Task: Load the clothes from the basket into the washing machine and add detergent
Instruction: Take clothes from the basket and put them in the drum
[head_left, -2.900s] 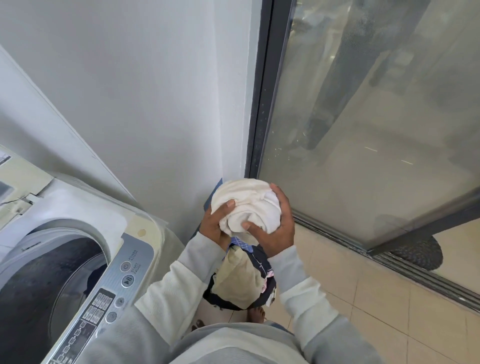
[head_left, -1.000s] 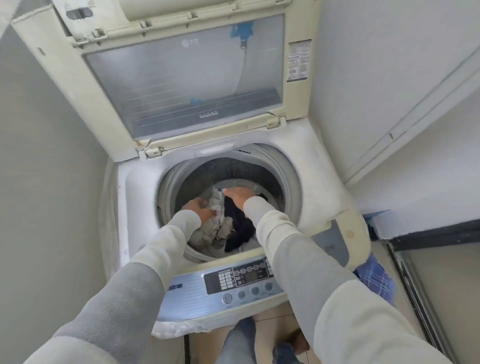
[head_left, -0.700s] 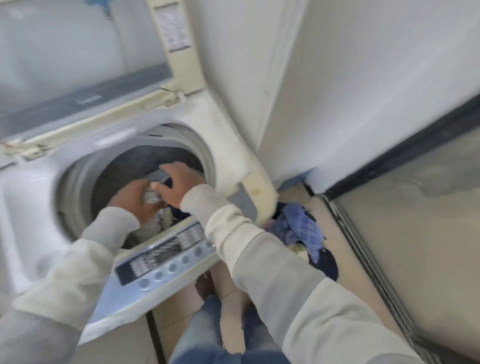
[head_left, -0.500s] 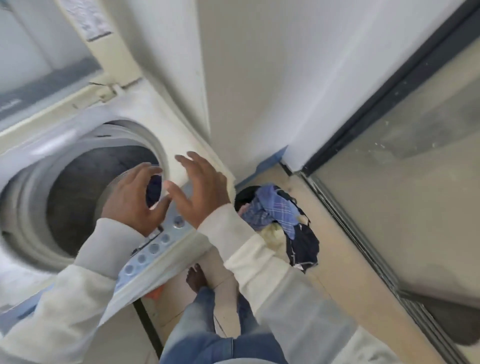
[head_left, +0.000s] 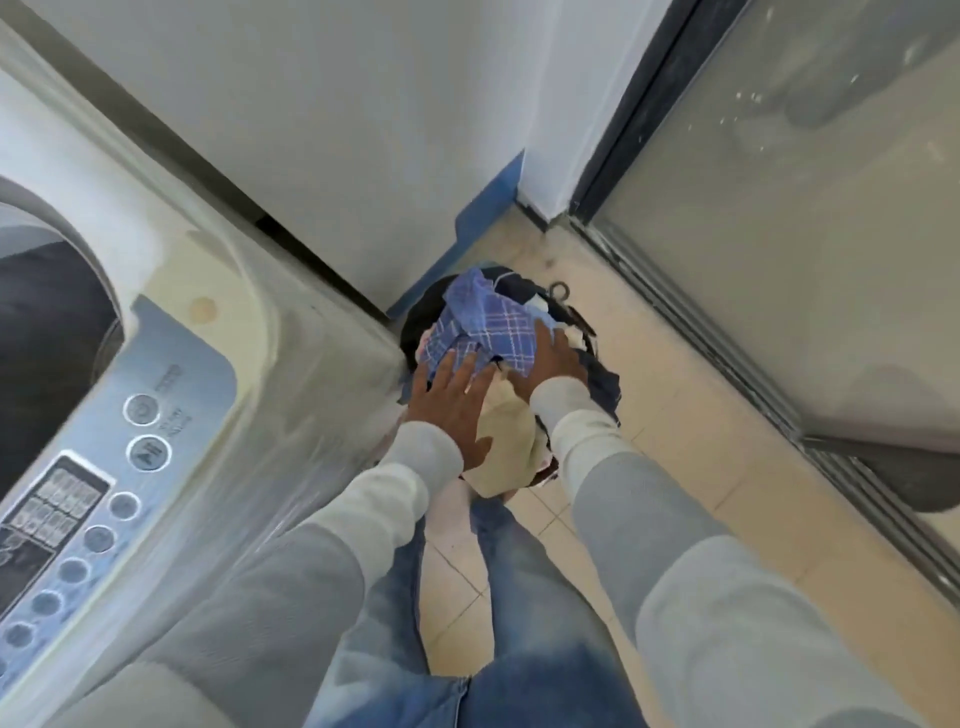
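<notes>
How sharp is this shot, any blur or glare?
Head view: motion blur smears the washing machine's control panel and the sleeves; the left hand and right hand on the blue plaid cloth look sharper; the glass door shows hazy reflections, no harsh glare; lighting is soft and even.

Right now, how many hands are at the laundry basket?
2. The left hand is spread over the cream garment in the basket; the right hand lies on the blue plaid cloth. Fingers straight on both.

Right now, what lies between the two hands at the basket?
In the head view, a cream cloth fills the gap between the left hand and the right hand; both reach the blue checked cloth.
</notes>
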